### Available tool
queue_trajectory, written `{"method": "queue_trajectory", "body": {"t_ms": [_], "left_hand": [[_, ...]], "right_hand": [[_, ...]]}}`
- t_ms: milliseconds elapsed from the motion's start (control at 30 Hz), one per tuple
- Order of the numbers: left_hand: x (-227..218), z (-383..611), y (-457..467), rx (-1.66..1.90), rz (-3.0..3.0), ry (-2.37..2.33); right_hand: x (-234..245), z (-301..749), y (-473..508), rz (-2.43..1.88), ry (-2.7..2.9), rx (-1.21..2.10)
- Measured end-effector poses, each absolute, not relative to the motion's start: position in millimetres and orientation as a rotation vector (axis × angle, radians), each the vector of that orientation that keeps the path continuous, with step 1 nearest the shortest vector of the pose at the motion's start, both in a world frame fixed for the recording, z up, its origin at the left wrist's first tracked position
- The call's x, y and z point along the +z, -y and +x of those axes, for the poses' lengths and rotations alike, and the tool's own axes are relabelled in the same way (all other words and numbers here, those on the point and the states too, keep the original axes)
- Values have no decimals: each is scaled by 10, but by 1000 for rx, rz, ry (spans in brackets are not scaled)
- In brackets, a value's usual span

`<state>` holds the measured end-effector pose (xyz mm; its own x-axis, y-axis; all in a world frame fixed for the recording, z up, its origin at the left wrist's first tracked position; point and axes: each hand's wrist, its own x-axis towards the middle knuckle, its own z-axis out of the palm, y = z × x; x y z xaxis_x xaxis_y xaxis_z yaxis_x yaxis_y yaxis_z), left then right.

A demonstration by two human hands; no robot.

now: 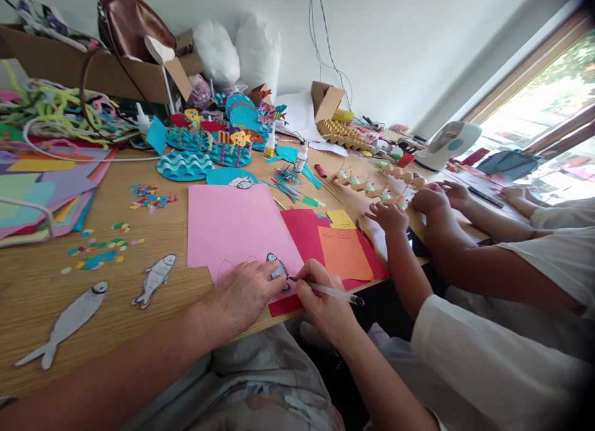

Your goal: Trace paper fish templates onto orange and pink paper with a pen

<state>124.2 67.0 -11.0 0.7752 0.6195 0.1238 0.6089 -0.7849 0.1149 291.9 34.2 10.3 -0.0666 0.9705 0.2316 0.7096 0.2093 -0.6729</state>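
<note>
Pressed onto a pink sheet of paper [237, 223] is a small paper fish cutout [276, 266], with my left hand [246, 291] over its lower part, holding it down with thumb and fingers. In my right hand [325, 304] is a clear-barrelled pen [337, 293], gripped near its tip. That tip touches the pink paper right beside the fish's edge. Faint drawn outlines show on the pink sheet just above my left hand. Two more fish cutouts, a larger one [77, 319] and a smaller one [157, 280], lie on the table to the left.
Under the pink sheet lies red paper [302, 226], with an orange piece [344, 251] on top. Paper confetti [100, 254] is scattered at left. Glue bottles [301, 158] and blue scalloped crafts [186, 165] stand behind. At right, another person's hand [390, 215] is beside egg-carton pieces [367, 186].
</note>
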Motion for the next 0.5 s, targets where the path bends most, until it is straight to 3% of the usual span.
{"method": "queue_trajectory", "body": {"t_ms": [500], "left_hand": [[-123,1232,-663,282,2911,-1015]], "right_hand": [[87,2978,-327,-1505,1628,634]]}}
